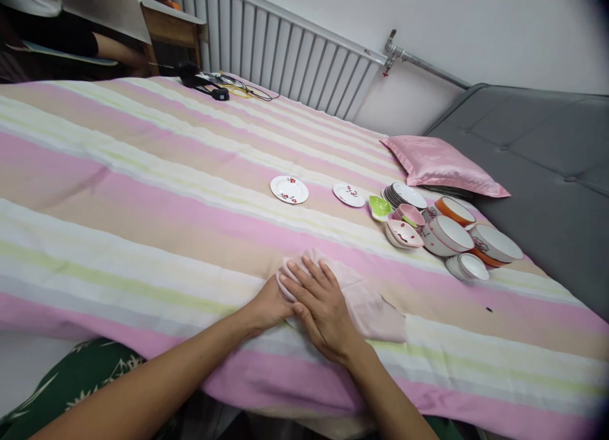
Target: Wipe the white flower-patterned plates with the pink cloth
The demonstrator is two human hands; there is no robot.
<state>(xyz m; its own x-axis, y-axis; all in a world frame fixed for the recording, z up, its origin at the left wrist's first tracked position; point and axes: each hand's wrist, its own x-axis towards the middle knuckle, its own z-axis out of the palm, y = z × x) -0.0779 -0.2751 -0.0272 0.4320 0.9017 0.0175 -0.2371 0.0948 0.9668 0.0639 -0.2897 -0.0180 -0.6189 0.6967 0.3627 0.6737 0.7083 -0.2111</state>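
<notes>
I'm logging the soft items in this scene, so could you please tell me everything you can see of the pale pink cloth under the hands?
The pale pink cloth looks like thin, soft fabric, plain and slightly rumpled. It lies nearly flat on the striped bedspread, close to its near edge, with one corner pointing right. The right hand rests spread and flat on its left part. The left hand touches its left edge, fingers hidden.
</notes>
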